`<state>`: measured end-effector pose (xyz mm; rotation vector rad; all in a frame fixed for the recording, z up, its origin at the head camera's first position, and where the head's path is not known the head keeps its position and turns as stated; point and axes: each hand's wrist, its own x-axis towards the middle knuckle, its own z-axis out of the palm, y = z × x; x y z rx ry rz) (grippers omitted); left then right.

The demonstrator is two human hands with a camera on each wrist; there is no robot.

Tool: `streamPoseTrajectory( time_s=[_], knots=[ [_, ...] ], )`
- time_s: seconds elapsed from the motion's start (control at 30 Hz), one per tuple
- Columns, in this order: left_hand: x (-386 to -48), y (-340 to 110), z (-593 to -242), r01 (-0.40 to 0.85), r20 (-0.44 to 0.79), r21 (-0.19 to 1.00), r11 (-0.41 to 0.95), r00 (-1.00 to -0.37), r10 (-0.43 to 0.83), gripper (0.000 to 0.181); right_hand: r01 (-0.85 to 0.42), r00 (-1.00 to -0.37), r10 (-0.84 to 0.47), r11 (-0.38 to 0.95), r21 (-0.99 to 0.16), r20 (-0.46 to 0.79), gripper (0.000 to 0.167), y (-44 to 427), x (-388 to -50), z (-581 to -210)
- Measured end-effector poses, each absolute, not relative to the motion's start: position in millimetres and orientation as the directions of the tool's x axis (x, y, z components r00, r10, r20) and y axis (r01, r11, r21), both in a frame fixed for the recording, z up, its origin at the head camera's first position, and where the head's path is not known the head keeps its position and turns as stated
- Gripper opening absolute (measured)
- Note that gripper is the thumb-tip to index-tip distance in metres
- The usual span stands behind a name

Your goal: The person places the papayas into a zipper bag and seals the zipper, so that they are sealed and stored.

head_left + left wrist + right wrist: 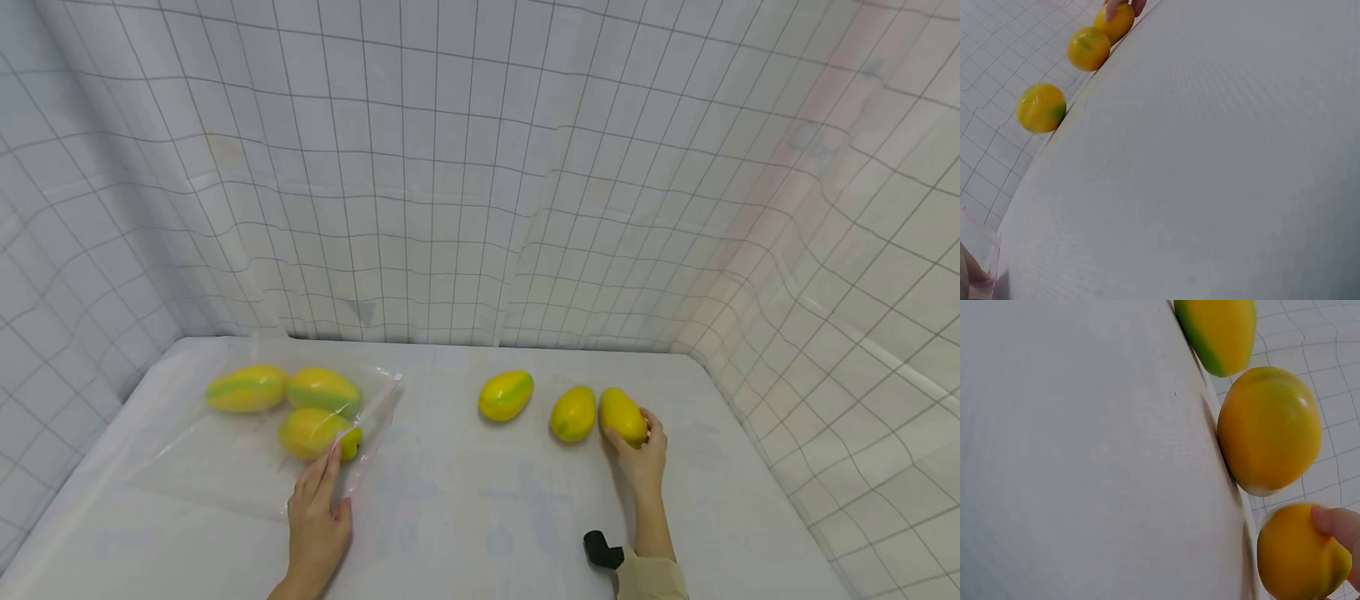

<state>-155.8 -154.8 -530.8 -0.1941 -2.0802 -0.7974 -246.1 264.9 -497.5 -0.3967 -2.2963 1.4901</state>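
Note:
My right hand grips a yellow mango at the right, thumb on one side and fingers on the other. Close beside it lies a second mango, and a third with a green streak sits farther left. My left hand rests at the open edge of a clear plastic bag, its fingers extended. Just beyond those fingertips is a mango in the bag, its dark-tipped end near the bag's mouth. Two more mangoes, one left and one right, lie behind it inside the bag.
All of this lies on a white-covered table. White cloth with a dark grid hangs behind and on both sides. A black device is at the right wrist, by a beige sleeve.

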Motion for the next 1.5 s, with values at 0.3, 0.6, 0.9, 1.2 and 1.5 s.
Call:
streamPoseTrajectory(
  time_s=[0.3,0.6,0.9,1.2,1.5],
  knots=[
    [-156,-154,-531,0.419,0.787,0.46,0.783,-0.601,-0.141,0.091,-0.076,-0.869,0.448,0.295,-0.952,0.208,0.066,255,-244,-479],
    [-157,-155,-533,0.432,0.801,0.453,0.78,-0.582,-0.143,0.09,-0.153,-0.914,0.338,0.231,-0.961,0.227,0.068,223,-242,-460],
    [-157,-154,-531,0.428,0.801,0.455,0.781,-0.58,-0.149,0.088,-0.227,-0.962,0.112,0.181,-0.957,0.249,0.066,171,-234,-450],
    [-156,-153,-530,0.424,0.798,0.458,0.781,-0.582,-0.152,0.091,-0.226,-0.973,-0.091,0.183,-0.957,0.212,0.061,114,-217,-434],
    [-156,-154,-529,0.423,0.799,0.46,0.781,-0.581,-0.156,0.09,-0.265,-0.932,-0.302,0.193,-0.945,0.2,0.059,76,-216,-447]
  ],
)
